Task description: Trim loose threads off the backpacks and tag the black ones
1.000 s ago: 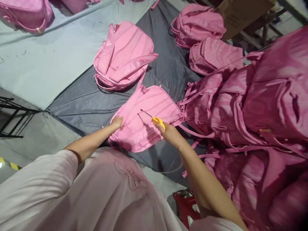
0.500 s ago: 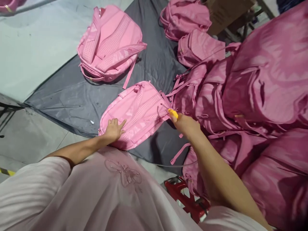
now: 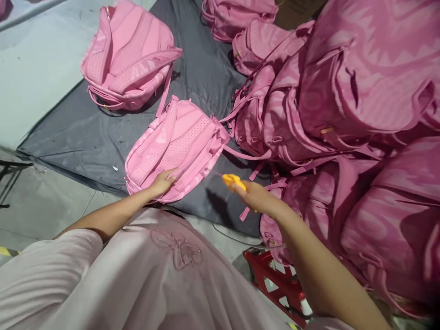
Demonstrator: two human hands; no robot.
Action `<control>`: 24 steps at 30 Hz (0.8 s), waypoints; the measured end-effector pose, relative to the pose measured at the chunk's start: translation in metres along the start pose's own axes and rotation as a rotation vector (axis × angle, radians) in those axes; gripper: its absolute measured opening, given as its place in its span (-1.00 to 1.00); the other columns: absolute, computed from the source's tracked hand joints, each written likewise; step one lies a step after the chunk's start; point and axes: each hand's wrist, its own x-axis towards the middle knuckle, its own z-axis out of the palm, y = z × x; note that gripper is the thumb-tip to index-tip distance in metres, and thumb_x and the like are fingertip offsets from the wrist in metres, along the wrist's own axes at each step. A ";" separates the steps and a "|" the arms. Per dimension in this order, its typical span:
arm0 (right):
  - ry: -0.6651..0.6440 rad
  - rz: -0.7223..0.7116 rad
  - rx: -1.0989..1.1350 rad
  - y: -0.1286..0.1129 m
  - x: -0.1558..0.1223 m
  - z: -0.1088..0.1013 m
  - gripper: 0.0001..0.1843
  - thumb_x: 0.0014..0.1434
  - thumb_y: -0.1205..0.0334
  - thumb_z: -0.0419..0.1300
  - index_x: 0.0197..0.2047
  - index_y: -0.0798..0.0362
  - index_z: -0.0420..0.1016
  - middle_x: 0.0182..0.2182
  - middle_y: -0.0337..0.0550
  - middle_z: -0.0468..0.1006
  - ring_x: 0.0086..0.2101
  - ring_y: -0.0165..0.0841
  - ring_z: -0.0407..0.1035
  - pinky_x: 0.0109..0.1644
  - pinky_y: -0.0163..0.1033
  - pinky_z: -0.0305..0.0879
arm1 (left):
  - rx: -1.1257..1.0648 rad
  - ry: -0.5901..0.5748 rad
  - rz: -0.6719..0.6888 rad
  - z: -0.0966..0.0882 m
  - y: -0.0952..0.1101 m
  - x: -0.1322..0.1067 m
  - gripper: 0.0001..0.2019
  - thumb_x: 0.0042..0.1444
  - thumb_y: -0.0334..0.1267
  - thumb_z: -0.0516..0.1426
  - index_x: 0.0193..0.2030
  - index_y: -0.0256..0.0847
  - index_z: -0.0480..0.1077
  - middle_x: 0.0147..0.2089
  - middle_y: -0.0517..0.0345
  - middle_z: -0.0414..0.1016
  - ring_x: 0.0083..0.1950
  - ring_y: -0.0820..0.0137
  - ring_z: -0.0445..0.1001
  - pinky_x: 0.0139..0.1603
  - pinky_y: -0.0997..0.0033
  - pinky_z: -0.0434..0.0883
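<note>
A pink backpack (image 3: 195,130) lies with its padded back and shoulder straps facing up on the dark grey sheet. My left hand (image 3: 163,183) is at its near side, the fingers closed together on the lower strap area; the fingertips are partly hidden. To the right of the bag, my right hand (image 3: 256,196) is wrapped round a yellow tool (image 3: 233,181) with a thin tip. That tip points left toward the backpack's side, and whether it touches is unclear. Another pink backpack (image 3: 127,59) rests farther back on the left, straps up.
Several pink backpacks (image 3: 364,91) are piled along the right side, their loose straps reaching toward the nearer bag. A red plastic stool (image 3: 271,279) stands below, at my right. A thin hose or cord (image 3: 237,239) runs near the sheet's front edge (image 3: 82,181).
My right hand and the yellow tool have come nearer and off the backpack's right end. The left hand's spread fingers have closed at the strap. The view has shifted right.
</note>
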 end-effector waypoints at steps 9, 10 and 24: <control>0.175 0.007 -0.030 0.006 0.019 -0.008 -0.37 0.31 -0.26 -0.11 0.11 0.02 0.48 -0.09 0.03 0.60 -0.13 -0.14 0.48 -0.16 -0.23 0.29 | -0.434 0.142 -0.288 0.045 -0.001 0.010 -0.66 0.24 -0.18 0.09 0.14 -0.16 0.32 -0.06 -0.07 0.57 -0.14 0.28 0.55 -0.16 0.31 0.47; 0.209 0.038 -0.042 0.006 0.022 -0.010 -0.35 0.32 -0.26 -0.13 0.12 0.02 0.46 -0.07 0.05 0.59 -0.11 -0.12 0.48 -0.15 -0.21 0.29 | -0.378 0.195 -0.212 0.051 -0.001 0.008 -0.64 0.23 -0.20 0.11 0.16 -0.11 0.33 0.05 -0.03 0.53 0.04 0.25 0.51 0.02 0.26 0.44; 0.070 0.105 0.009 -0.010 -0.017 0.077 -0.40 0.36 -0.21 -0.15 0.14 0.00 0.44 -0.08 0.04 0.60 -0.09 -0.12 0.49 -0.24 -0.25 0.21 | 0.116 -0.033 0.239 0.043 0.009 -0.003 -0.46 0.20 -0.10 0.13 0.32 -0.10 0.25 0.24 -0.07 0.38 0.28 0.17 0.31 0.34 0.09 0.20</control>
